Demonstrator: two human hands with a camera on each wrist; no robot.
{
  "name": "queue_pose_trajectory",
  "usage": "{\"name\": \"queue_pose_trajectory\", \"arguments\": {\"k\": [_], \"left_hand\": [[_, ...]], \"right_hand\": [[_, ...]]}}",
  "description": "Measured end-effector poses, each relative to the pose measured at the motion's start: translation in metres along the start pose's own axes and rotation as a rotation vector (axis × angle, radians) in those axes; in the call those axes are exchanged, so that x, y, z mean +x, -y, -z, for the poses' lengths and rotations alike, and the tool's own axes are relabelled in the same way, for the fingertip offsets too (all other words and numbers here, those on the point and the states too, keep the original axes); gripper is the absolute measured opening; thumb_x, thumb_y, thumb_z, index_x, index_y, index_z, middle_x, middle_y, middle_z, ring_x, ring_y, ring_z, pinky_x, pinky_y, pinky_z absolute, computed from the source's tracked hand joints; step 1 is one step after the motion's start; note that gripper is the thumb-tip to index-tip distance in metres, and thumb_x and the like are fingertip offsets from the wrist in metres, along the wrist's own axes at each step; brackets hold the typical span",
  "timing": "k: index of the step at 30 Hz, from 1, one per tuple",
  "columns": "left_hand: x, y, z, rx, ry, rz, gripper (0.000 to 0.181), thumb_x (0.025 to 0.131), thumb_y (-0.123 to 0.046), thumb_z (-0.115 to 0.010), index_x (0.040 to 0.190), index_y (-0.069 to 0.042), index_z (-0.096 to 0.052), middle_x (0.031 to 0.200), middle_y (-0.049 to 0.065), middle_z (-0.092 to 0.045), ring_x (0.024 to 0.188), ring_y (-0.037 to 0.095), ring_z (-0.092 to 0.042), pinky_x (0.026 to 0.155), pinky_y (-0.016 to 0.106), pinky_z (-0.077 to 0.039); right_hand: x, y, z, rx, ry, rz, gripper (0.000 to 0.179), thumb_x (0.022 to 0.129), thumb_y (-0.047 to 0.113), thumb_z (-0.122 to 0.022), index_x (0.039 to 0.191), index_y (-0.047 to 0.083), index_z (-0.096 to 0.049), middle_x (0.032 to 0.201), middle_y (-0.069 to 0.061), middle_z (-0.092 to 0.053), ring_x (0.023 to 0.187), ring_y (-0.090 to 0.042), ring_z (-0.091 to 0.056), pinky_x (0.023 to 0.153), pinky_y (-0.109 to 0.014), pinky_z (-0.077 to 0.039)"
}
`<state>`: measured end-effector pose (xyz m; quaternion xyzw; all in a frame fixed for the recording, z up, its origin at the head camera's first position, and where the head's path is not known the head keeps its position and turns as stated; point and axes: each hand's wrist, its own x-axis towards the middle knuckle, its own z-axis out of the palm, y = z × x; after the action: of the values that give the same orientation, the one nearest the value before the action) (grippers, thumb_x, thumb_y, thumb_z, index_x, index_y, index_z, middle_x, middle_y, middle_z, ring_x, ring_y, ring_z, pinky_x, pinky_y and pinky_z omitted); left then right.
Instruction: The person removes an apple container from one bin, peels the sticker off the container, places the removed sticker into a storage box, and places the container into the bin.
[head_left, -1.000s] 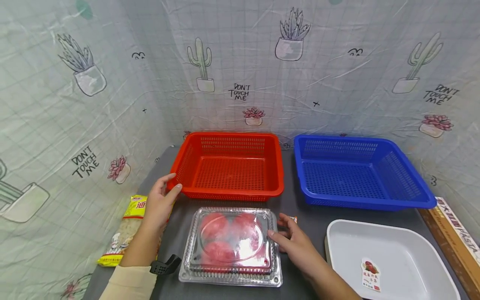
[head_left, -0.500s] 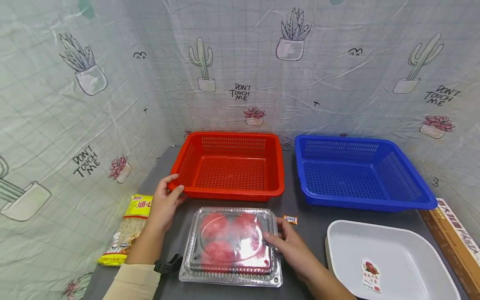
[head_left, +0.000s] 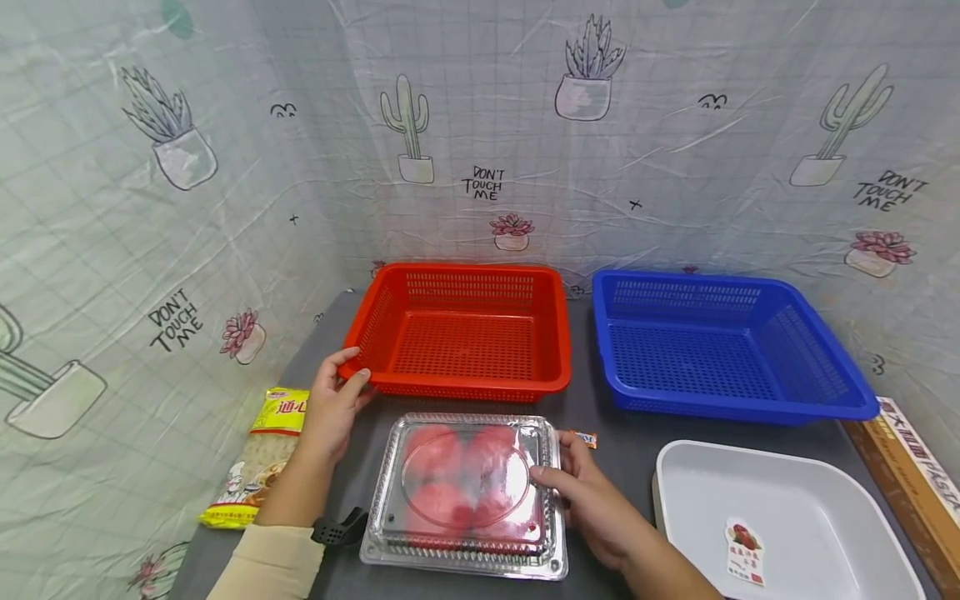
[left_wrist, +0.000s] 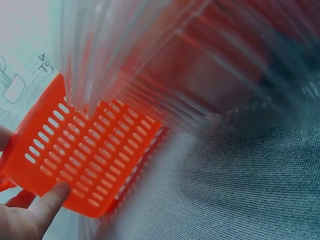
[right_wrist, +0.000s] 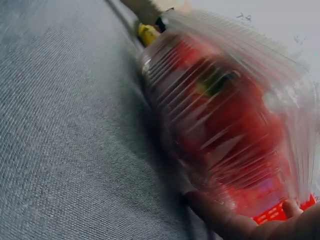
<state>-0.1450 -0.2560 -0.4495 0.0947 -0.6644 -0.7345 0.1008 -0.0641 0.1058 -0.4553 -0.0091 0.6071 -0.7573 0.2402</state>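
Note:
A clear plastic clamshell box [head_left: 467, 500] of round red fruits sits in front of the red basket [head_left: 465, 389]. My right hand [head_left: 596, 500] holds its right side, thumb over the lid's edge and fingers down along the side. The right wrist view shows the ribbed box wall [right_wrist: 210, 115] close up, with a green stem end on one fruit. With thumb and fingers, my left hand [head_left: 333, 408] grips the basket's near left corner. In the left wrist view, the left thumb [left_wrist: 52, 200] touches the slotted basket wall [left_wrist: 90, 150].
Right of the red basket stands a blue basket [head_left: 738, 406], with a white tray [head_left: 780, 475] in front of it. A long pasta box [head_left: 903, 492] lies at the far right. A yellow pasta bag [head_left: 251, 467] lies at left; a small orange wrapper [head_left: 585, 438] is near my right hand.
My right hand has closed onto the box's right side from beside it. The fruits show differently through the lid, and glare on it has shifted. My left hand stays at the basket corner.

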Motion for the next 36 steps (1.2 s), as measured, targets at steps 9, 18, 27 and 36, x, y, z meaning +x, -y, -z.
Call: {"name": "queue_pose_trajectory", "arguments": {"k": [9, 18, 27, 36], "left_hand": [[-0.001, 0.001, 0.001, 0.016, 0.009, 0.012, 0.046, 0.11, -0.003, -0.055, 0.154, -0.005, -0.041, 0.155, 0.017, -0.041, 0.118, 0.02, -0.058, 0.095, 0.031, -0.058], [0.001, 0.001, 0.006, 0.014, 0.042, 0.018, 0.049, 0.11, -0.006, -0.056, 0.156, -0.004, -0.039, 0.159, 0.017, -0.038, 0.121, 0.021, -0.058, 0.094, 0.029, -0.059], [0.006, -0.001, 0.007, 0.021, 0.045, 0.051, 0.052, 0.111, -0.008, -0.056, 0.158, -0.007, -0.037, 0.161, 0.012, -0.039, 0.129, 0.026, -0.053, 0.097, 0.03, -0.058], [0.005, 0.001, 0.007, 0.009, 0.051, 0.029, 0.051, 0.11, -0.007, -0.058, 0.157, -0.006, -0.038, 0.157, 0.018, -0.04, 0.126, 0.026, -0.055, 0.095, 0.03, -0.059]], "right_hand": [[0.005, -0.005, -0.004, -0.011, -0.146, 0.026, 0.063, 0.096, 0.016, -0.066, 0.15, 0.012, -0.035, 0.117, -0.016, -0.059, 0.09, -0.024, -0.069, 0.07, -0.042, -0.063], [0.002, 0.002, 0.001, 0.047, -0.252, 0.078, 0.054, 0.098, 0.014, -0.063, 0.147, 0.01, -0.042, 0.115, -0.011, -0.056, 0.093, -0.026, -0.063, 0.073, -0.04, -0.059], [-0.004, 0.025, 0.002, 0.117, -0.202, 0.09, 0.049, 0.102, 0.02, -0.058, 0.146, 0.011, -0.04, 0.125, -0.013, -0.058, 0.105, -0.029, -0.065, 0.083, -0.043, -0.061], [-0.011, 0.059, 0.003, 0.115, -0.07, 0.053, 0.05, 0.104, 0.025, -0.056, 0.149, 0.015, -0.036, 0.133, -0.014, -0.055, 0.115, -0.032, -0.064, 0.091, -0.052, -0.06]]}}
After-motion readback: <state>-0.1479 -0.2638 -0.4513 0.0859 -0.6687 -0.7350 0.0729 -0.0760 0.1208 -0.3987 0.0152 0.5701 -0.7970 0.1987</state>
